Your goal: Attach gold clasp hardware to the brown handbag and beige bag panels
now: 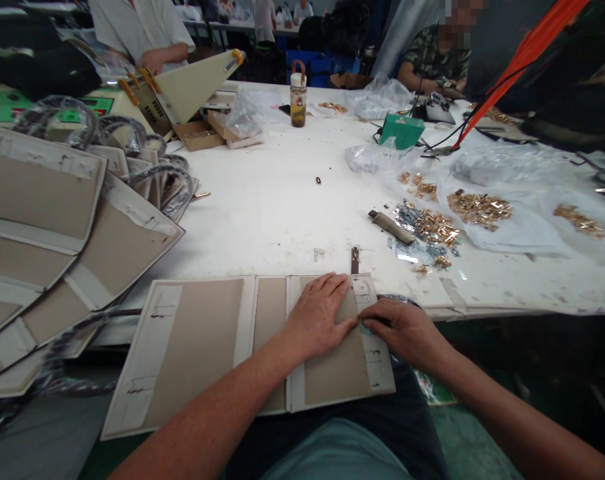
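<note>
A flat bag panel, beige with pale strips, lies over my lap and the table's front edge. My left hand rests flat on its right part, fingers stretched out. At the panel's right-hand pale strip, my right hand is closed in a pinch. What it pinches is too small and covered to name. A plastic-wrapped handle shows behind that hand. Just beyond the panel's far edge, a brown strap tab with metal on it sticks out onto the white table.
More panels with wrapped handles are stacked at the left. Gold and silver metal fittings lie in piles at the right, near a wrapped rod-like tool. A bottle and a green box stand farther back. Two people sit across the table.
</note>
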